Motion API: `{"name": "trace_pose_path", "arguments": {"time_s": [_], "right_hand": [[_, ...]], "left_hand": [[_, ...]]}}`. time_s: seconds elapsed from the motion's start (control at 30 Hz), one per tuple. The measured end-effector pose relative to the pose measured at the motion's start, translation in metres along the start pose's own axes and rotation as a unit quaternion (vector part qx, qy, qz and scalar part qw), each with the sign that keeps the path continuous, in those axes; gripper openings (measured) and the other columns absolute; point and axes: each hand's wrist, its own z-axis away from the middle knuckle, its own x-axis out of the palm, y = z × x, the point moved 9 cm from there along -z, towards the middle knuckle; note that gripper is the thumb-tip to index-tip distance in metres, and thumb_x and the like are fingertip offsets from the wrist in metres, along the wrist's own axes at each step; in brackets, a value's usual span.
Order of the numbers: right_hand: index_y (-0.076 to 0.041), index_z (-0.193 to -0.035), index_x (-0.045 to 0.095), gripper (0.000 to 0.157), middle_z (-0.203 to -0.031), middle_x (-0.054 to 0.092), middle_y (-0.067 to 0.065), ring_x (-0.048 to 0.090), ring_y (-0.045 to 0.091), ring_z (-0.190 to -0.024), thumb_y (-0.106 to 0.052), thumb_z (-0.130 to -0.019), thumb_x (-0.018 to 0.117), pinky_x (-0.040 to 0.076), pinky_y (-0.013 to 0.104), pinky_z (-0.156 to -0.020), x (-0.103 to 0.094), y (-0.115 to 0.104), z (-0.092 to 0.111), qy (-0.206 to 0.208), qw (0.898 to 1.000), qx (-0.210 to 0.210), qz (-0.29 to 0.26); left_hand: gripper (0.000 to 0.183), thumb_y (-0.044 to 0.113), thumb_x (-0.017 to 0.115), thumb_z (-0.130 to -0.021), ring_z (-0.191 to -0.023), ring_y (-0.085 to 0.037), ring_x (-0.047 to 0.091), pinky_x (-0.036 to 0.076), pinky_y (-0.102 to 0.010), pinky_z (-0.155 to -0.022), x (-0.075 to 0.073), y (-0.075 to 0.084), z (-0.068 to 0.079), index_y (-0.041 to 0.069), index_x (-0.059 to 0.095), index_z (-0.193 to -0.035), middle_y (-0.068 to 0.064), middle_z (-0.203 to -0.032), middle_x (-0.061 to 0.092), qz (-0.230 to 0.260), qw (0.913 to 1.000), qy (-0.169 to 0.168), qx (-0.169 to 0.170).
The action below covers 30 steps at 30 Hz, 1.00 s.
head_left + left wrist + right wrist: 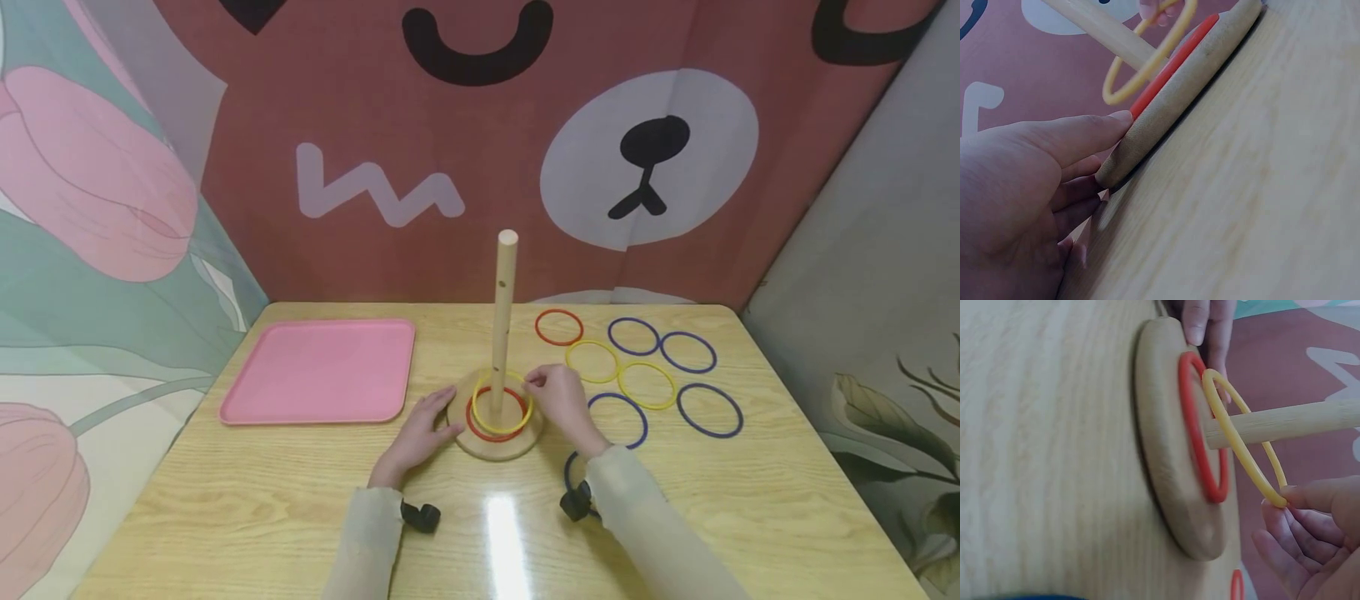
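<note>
The yellow ring (1239, 452) was tilted around the wooden post (502, 317), raised at the right hand's side and dipping on the other toward the red ring (1190, 412), which lay on the round base (495, 450) with the post inside it. The yellow ring looked like a light, slim hoop of smooth plastic, probably stiff enough to keep its circle, a little slippery perhaps, and hardly fragile. The best place to take hold seemed to be its outer edge, well away from the post, where the fingertips had room to spare. The right hand (561, 400) had it there: thumb and forefinger closed in a pinch, the other fingers loosely bent, the forearm reaching in from the lower right. The left hand (422, 432) held no ring; its fingers, fairly straight and parted from the thumb, rested against the base's left rim, with the thumb reaching over the top beside the red ring (whether it pressed on that ring was hard to tell). Its wrist was low, near the table (450, 517), and the forearm came in from the lower left.
</note>
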Motion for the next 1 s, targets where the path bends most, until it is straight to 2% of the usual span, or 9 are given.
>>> {"name": "trace_pose_path", "arguments": {"time_s": [0.2, 0.47, 0.7, 1.0], "right_hand": [[-0.005, -0.088, 0.076, 0.009, -0.080, 0.073, 0.007, 0.065, 0.017, -0.072, -0.010, -0.083, 0.072, 0.053, 0.028, -0.065, 0.011, 0.008, 0.002, -0.019, 1.000, 0.008, 0.012], [-0.003, -0.084, 0.074, 0.005, -0.077, 0.073, 0.008, 0.065, 0.017, -0.070, -0.007, -0.081, 0.073, 0.052, 0.024, -0.061, 0.018, 0.013, 0.005, -0.023, 1.000, 0.003, 0.005], [-0.004, -0.084, 0.074, 0.007, -0.078, 0.073, 0.007, 0.065, 0.016, -0.069, -0.009, -0.079, 0.075, 0.052, 0.022, -0.060, 0.019, 0.012, 0.006, -0.034, 0.999, 0.007, 0.005], [-0.005, -0.087, 0.074, 0.008, -0.079, 0.073, 0.005, 0.066, 0.015, -0.072, -0.011, -0.080, 0.075, 0.052, 0.025, -0.063, 0.020, 0.009, 0.009, -0.040, 0.999, 0.005, 0.022]], "left_hand": [[0.069, 0.029, 0.067, -0.091, -0.145, -0.036, 0.029, 0.007, -0.053, -0.124, 0.001, 0.001, 0.000, 0.005, 0.037, -0.148, -0.016, -0.155, 0.036, 0.006, 1.0000, 0.003, 0.005], [0.068, 0.027, 0.067, -0.091, -0.145, -0.035, 0.031, 0.008, -0.053, -0.124, 0.001, 0.001, 0.000, 0.003, 0.038, -0.147, -0.016, -0.154, 0.038, 0.002, 0.9999, 0.004, 0.015], [0.068, 0.028, 0.066, -0.092, -0.147, -0.032, 0.028, 0.005, -0.049, -0.125, 0.002, -0.002, 0.000, 0.007, 0.036, -0.149, -0.013, -0.156, 0.035, 0.003, 1.0000, -0.004, -0.005], [0.068, 0.028, 0.066, -0.092, -0.147, -0.033, 0.026, 0.005, -0.050, -0.125, 0.000, 0.001, 0.001, 0.007, 0.036, -0.149, -0.013, -0.156, 0.035, 0.009, 0.9999, -0.003, -0.013]]}}
